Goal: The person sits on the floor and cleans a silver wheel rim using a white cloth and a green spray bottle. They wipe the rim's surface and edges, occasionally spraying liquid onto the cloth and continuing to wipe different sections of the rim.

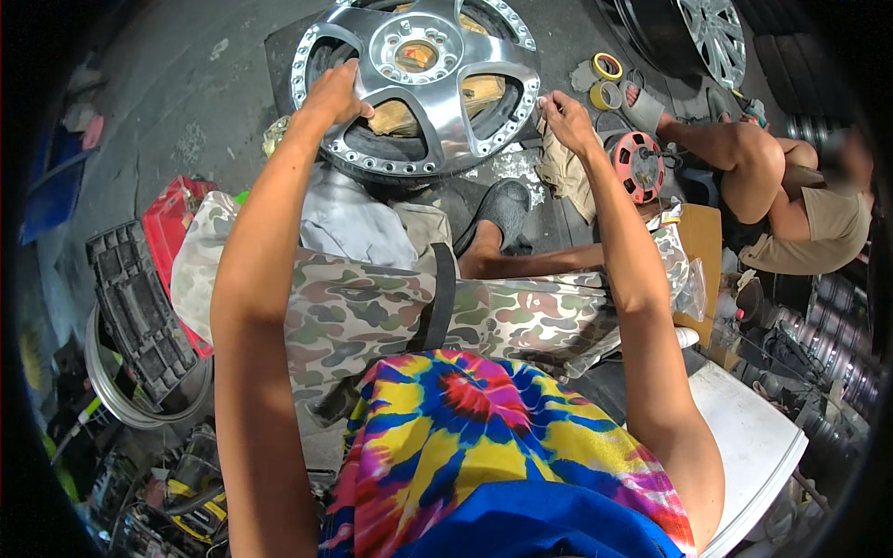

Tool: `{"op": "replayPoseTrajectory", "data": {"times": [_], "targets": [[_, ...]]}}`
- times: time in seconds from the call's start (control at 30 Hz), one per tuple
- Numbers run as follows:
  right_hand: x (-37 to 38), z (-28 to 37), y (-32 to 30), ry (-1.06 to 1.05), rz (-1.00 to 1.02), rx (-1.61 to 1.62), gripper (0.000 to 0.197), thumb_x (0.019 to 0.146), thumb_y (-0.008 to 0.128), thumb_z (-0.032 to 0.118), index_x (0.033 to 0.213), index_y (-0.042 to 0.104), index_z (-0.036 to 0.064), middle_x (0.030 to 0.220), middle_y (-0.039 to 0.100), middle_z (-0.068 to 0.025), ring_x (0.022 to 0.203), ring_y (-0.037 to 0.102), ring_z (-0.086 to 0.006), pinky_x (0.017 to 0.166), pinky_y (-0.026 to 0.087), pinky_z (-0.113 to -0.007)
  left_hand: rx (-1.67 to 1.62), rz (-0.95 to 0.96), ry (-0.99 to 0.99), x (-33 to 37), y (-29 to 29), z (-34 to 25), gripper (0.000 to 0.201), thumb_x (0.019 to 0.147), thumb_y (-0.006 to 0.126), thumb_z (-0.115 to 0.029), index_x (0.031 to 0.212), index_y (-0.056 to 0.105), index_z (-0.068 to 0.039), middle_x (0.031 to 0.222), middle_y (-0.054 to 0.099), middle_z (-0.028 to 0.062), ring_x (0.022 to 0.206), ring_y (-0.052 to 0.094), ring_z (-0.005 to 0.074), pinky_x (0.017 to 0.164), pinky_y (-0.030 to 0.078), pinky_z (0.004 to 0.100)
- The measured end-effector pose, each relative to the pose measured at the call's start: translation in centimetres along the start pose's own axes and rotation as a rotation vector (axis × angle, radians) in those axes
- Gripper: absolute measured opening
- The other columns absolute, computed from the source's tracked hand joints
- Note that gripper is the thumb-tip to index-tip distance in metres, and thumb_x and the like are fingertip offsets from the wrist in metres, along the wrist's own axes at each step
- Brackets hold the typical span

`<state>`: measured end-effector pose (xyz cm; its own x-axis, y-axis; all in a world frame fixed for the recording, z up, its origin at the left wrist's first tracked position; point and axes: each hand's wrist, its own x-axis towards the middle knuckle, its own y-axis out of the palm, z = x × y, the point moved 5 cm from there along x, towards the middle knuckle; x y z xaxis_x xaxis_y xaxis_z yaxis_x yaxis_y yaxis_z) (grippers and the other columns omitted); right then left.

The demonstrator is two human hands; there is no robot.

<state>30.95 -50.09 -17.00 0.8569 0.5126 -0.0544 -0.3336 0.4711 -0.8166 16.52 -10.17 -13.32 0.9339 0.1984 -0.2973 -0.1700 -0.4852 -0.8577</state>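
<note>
A polished silver car wheel rim (395,70) with wide spokes and small holes round its lip lies face up before me, on a dark tyre-like ring. Pieces of wood (393,118) show through its openings. My left hand (333,95) rests on the left spoke, fingers closed, with something small and whitish at the fingertips that I cannot make out. Just off the right side of the lip, my right hand (566,121) has its fingers pinched together; what they hold, if anything, is hidden. A crumpled brown paper or cloth (566,172) lies below that hand.
Two tape rolls (606,66) and a red reel (636,167) sit right of the rim. Another person (758,172) sits at the right, near a second wheel (712,37). A red case (172,219) and a dark plastic tray (139,312) stand at left.
</note>
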Motion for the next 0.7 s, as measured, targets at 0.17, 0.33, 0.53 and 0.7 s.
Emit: {"op": "replayPoseTrajectory", "data": {"times": [0.17,0.33,0.53,0.7], "targets": [[-2.0,0.2,1.7,0.019,-0.018,0.044,0.033,0.107,0.057,0.03,0.095,0.064,0.0007,0.082,0.068,-0.0129,0.076,0.064,-0.0233,0.074,0.051,-0.04,-0.009,-0.017,0.0,0.2,0.3,0.0,0.097,0.071,0.095,-0.021,0.152,0.046,0.001,0.134,0.067,0.0283,0.131,0.061,0.043,0.11,0.05,0.0479],[-5.9,3.8,3.3,0.074,0.018,0.131,0.028,0.105,0.06,0.029,0.099,0.064,0.0016,0.084,0.068,-0.0244,0.082,0.068,-0.0414,0.075,0.052,-0.047,0.014,-0.036,-0.025,0.0,0.2,0.3,0.103,0.066,0.098,-0.021,0.153,0.047,0.0,0.135,0.068,0.0248,0.128,0.063,0.0399,0.109,0.05,0.0456],[-7.0,4.4,3.8,0.193,0.012,0.177,0.029,0.104,0.06,0.03,0.101,0.069,0.003,0.084,0.071,-0.0227,0.079,0.071,-0.0373,0.076,0.054,-0.045,0.016,-0.031,-0.013,0.1,0.4,0.1,0.098,0.07,0.096,-0.023,0.152,0.047,-0.001,0.14,0.064,0.0265,0.133,0.06,0.0414,0.111,0.049,0.0477],[-8.0,4.6,5.2,0.205,-0.113,0.127,0.03,0.104,0.059,0.03,0.099,0.07,0.0032,0.084,0.071,-0.0239,0.081,0.07,-0.0418,0.075,0.053,-0.048,0.025,-0.044,-0.01,0.4,0.6,0.6,0.091,0.072,0.095,-0.024,0.148,0.051,-0.002,0.139,0.063,0.0266,0.133,0.059,0.0429,0.111,0.05,0.0488]]}}
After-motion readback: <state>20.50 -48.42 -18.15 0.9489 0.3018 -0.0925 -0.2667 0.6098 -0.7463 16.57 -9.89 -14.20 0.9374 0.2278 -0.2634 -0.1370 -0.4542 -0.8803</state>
